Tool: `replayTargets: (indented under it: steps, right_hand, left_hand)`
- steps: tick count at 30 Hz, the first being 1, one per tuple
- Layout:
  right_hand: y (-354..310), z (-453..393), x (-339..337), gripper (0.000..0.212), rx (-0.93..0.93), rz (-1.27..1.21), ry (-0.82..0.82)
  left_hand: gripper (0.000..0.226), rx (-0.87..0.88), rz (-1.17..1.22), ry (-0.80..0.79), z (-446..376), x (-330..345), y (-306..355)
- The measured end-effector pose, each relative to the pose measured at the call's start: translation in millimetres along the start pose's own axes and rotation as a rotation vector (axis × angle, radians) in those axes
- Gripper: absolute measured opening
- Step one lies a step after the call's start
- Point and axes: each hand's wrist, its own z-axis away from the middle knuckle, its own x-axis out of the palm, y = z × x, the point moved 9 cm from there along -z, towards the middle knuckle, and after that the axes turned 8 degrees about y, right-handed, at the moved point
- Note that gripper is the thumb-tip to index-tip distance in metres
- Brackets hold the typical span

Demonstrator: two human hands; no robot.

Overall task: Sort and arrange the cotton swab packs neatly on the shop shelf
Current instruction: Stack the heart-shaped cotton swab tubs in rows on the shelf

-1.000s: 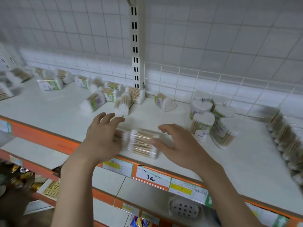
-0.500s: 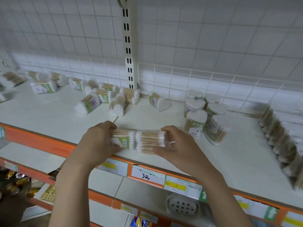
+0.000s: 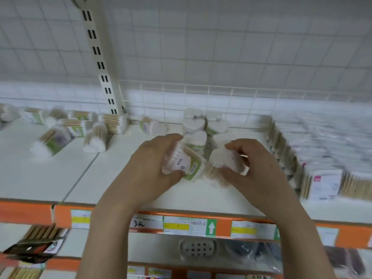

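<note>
Head view: two clear plastic cotton swab packs sit in the person's hands just above the front half of the white shop shelf (image 3: pixel 50 178), near its middle. The left hand (image 3: pixel 149 168) curls fingers over the top and thumb under a pack with a green and white label (image 3: pixel 185 164), tilted so its cotton tips face up and left. The right hand (image 3: pixel 255 168) pinches a second pack (image 3: pixel 225 158) between thumb and curled fingers, its white swab ends turned toward the camera. The two packs touch at their lower ends, where blur hides how many packs lie between them.

Just behind the hands, toward the back edge of the shelf, stands a cluster of about six upright heart-shaped swab tubs (image 3: pixel 196 125) with white lids; the blur makes the count uncertain. One more pack (image 3: pixel 151 125) lies on its side to their left. Farther left, by the white slotted upright post (image 3: pixel 102 63), roughly eight loose packs (image 3: pixel 94 137) lie scattered at odd angles. At the right end of the shelf, a long row of flat swab packs (image 3: pixel 326 178) stands on edge, too smeared to count.

A white wire grid fence (image 3: pixel 201 93) runs along the back edge. The orange front rail (image 3: pixel 26 212) carries about five paper price labels (image 3: pixel 185 226), one with a green arrow.
</note>
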Motion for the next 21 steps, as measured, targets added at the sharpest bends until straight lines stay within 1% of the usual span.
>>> replayTargets:
  steps: [2, 6, 12, 17, 21]
  right_hand:
    - [5.8, 2.4, -6.4, 0.039, -0.006, 0.084, -0.009]
    - [12.0, 6.9, -13.7, 0.037, -0.008, 0.14, -0.006]
    - [16.8, 7.1, 0.9, 0.034, -0.017, 0.162, -0.03]
    - [15.5, -0.5, 6.4, 0.033, -0.023, 0.172, -0.062]
    - [13.9, 0.1, 7.3, 0.038, -0.039, 0.23, -0.104]
  left_hand:
    - [0.07, 0.074, -0.032, -0.048, -0.5, 15.4, 14.1]
    - [0.075, 0.111, -0.135, -0.109, -0.4, 40.1, 21.7]
    - [0.054, 0.168, -0.221, -0.091, -3.8, 58.2, 26.1]
    - [0.052, 0.178, -0.235, -0.069, -6.6, 61.2, 20.2]
    - [0.054, 0.168, -0.222, -0.055, -8.2, 59.7, 19.1]
